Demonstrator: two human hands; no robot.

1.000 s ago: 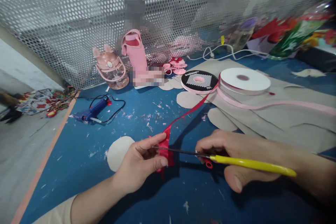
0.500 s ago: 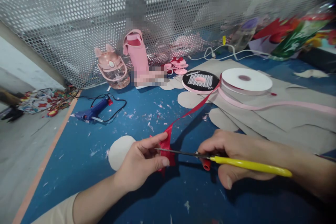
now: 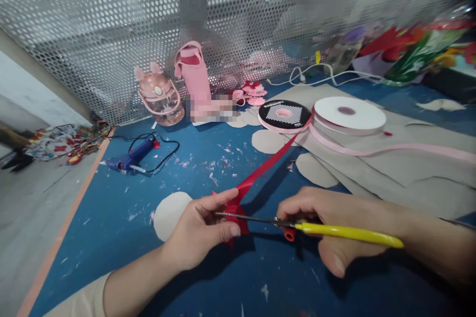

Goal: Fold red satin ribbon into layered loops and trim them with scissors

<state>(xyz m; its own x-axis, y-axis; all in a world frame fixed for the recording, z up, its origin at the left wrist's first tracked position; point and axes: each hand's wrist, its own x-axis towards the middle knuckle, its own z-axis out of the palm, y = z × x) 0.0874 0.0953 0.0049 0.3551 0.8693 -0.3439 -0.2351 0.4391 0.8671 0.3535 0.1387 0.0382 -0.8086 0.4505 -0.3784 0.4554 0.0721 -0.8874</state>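
My left hand (image 3: 199,230) pinches a strip of red ribbon (image 3: 256,176) between fingers and thumb, with folded red ribbon partly hidden in the grip. From there the strip runs up and right to the spools. My right hand (image 3: 327,223) grips a pair of scissors (image 3: 345,234) with a yellow handle. Their thin blades lie across the ribbon just in front of my left fingers; how far they are parted is hard to see. Under my right fingers shows the round end of a red tube-like piece (image 3: 290,234). A pale card disc (image 3: 171,215) lies beside my left hand.
A white spool (image 3: 349,113) and a black-faced spool of pink ribbon (image 3: 284,116) rest on grey card sheets (image 3: 405,178). Left stands a blue glue gun (image 3: 130,157) with its cord. Behind are a pink bottle (image 3: 161,99), a pink pouch (image 3: 195,74) and a perforated metal screen (image 3: 122,34).
The ribbon between my left hand and the spools has turned and shows wider. My right hand and the scissors have shifted slightly left, and the right thumb has moved lower.
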